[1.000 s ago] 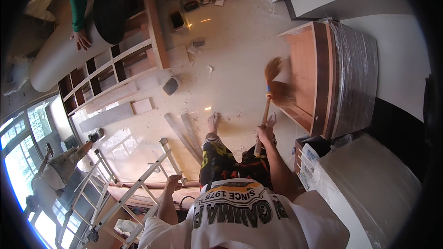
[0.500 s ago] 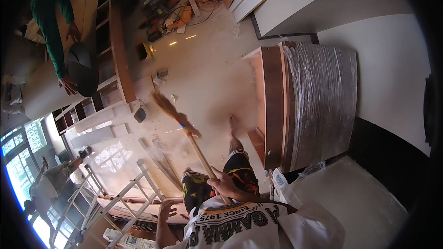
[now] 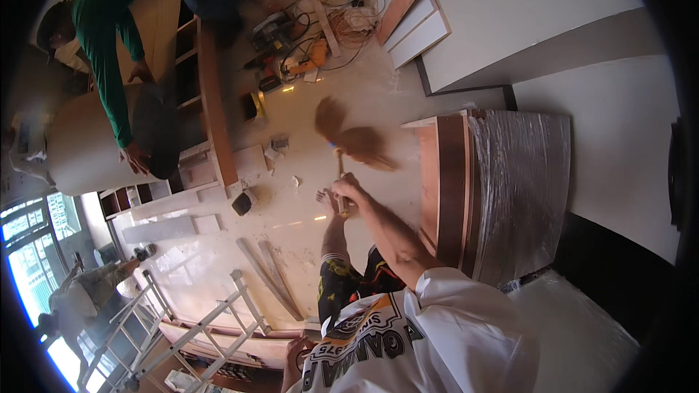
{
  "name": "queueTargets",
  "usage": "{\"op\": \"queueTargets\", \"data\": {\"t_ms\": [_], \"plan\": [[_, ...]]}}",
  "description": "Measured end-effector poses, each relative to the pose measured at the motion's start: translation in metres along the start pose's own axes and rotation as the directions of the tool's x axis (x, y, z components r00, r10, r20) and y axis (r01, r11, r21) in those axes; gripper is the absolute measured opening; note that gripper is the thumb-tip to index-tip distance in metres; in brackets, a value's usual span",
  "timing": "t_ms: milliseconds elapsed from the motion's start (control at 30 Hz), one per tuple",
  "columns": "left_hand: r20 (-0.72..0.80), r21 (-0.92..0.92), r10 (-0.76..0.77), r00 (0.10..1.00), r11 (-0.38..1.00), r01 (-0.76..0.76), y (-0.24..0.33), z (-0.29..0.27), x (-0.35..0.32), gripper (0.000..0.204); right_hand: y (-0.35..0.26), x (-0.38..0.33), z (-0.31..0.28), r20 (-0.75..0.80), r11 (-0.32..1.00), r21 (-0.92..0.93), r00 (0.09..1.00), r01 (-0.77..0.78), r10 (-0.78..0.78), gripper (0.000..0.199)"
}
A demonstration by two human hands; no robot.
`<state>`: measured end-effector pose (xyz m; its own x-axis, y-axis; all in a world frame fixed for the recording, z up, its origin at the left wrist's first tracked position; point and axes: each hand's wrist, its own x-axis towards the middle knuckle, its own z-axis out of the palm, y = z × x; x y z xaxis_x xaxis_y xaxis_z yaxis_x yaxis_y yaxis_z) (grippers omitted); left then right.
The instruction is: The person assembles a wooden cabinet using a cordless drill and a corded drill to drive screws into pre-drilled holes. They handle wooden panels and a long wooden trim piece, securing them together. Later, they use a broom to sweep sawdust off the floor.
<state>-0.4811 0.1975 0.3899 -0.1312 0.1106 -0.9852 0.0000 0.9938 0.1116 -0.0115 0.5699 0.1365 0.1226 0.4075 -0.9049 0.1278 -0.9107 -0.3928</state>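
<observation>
My right hand point(image 3: 346, 187) is wrapped around the wooden handle of a soft-bristled broom point(image 3: 339, 163), with the arm stretched forward over the floor. The broom's brown bristles point(image 3: 362, 147) fan out beyond the hand in two blurred tufts, low over the dusty floor. Beside my shirt at the lower edge, my left hand point(image 3: 297, 351) is partly in view with loosely bent fingers and nothing seen in it. My bare foot point(image 3: 327, 200) stands just left of the broom handle. Small pale scraps point(image 3: 295, 181) lie left of the foot.
A plastic-wrapped cabinet point(image 3: 520, 189) stands at the right. Power tools and cables point(image 3: 313, 54) lie at the top. On the left are a wooden frame point(image 3: 211, 102), a person in a green sleeve point(image 3: 109, 80), loose planks point(image 3: 268, 276) and a metal ladder point(image 3: 211, 316). Another person point(image 3: 80, 291) is farther left.
My right hand has pushed forward with the broom, and the bristles have swung right and away from me. My left hand has drawn in toward my shirt. The view has shifted.
</observation>
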Motion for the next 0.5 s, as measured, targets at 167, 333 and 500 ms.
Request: {"op": "queueTargets", "data": {"t_ms": [167, 333, 500], "plan": [[-0.062, 0.032, 0.091, 0.994, 0.996, -0.089, 0.156, 0.009, 0.032, 0.051, -0.062, -0.102, 0.023, 0.237, 0.948, 0.169, 0.923, 0.268, -0.304, 0.049], [-0.085, 0.217, 0.080, 0.993, 0.974, -0.060, 0.264, -0.013, 0.069, 0.062, -0.084, -0.230, -0.058, -0.087, 0.901, -0.041, 0.897, 0.431, -0.433, 0.073], [-0.031, 0.369, 0.025, 0.999, 0.930, -0.012, 0.343, 0.037, 0.077, 0.054, -0.060, -0.116, -0.157, -0.525, 0.967, -0.146, 0.812, 0.210, -0.255, 0.068]]}}
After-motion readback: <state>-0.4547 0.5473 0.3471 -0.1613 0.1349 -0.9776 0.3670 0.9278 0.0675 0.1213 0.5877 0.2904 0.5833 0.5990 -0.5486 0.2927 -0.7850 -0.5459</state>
